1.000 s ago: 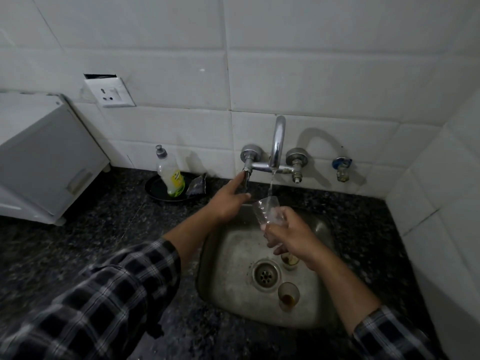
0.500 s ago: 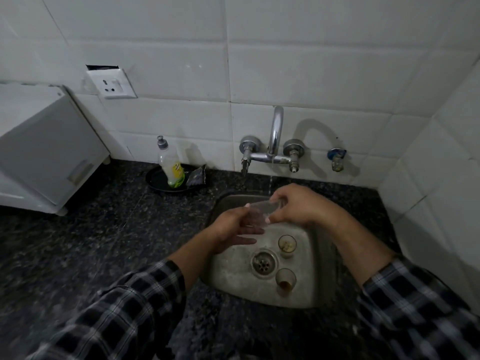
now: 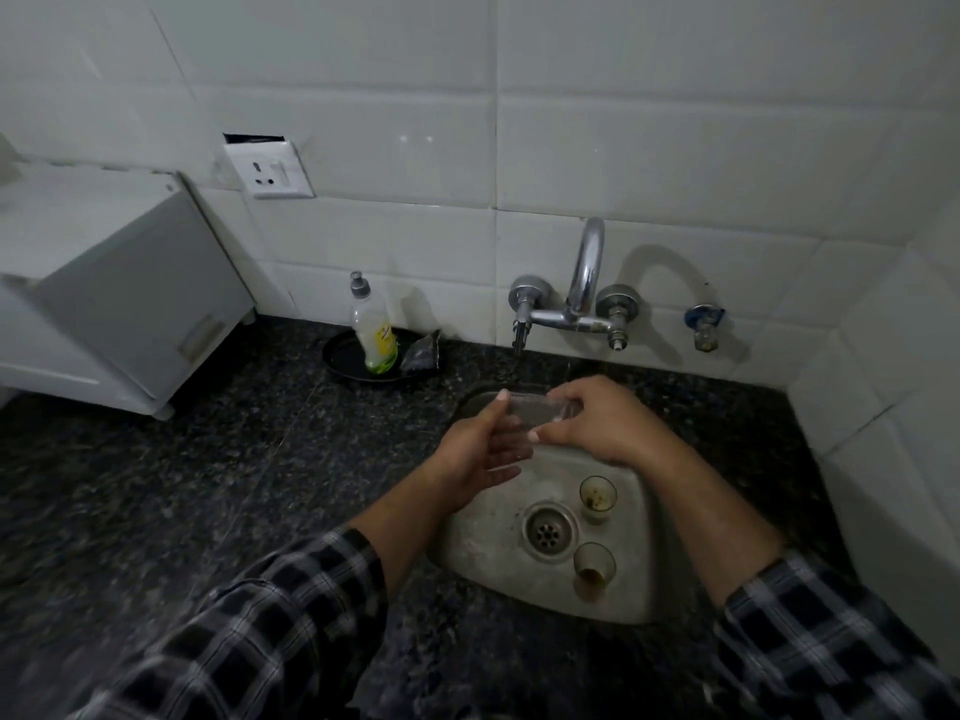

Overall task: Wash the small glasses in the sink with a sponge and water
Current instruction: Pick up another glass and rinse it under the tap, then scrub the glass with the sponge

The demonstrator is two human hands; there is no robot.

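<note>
Over the back of the sink (image 3: 483, 553), between both hands: the clear glass (image 3: 530, 410).

Change since a second ago: the glass was mouth-up under the tap (image 3: 584, 283), with my left hand (image 3: 478, 454) on the valve. Now that hand is off the valve and the glass is tipped onto its side.

Reading: water-fill step is over, emptying or rubbing begins (no sponge in either hand).

Grip: right hand (image 3: 597, 423) curls round the base end. Left hand is spread, fingers straight, thumb tip touching the other end.

Orientation: long axis runs left–right, roughly level. Mouth points at my left palm, I judge (edges faint).

Far dirty glass (image 3: 597, 498) and near dirty glass (image 3: 594, 563) stand upright beside the drain (image 3: 549, 530), brown residue inside, not yet washed.
</note>
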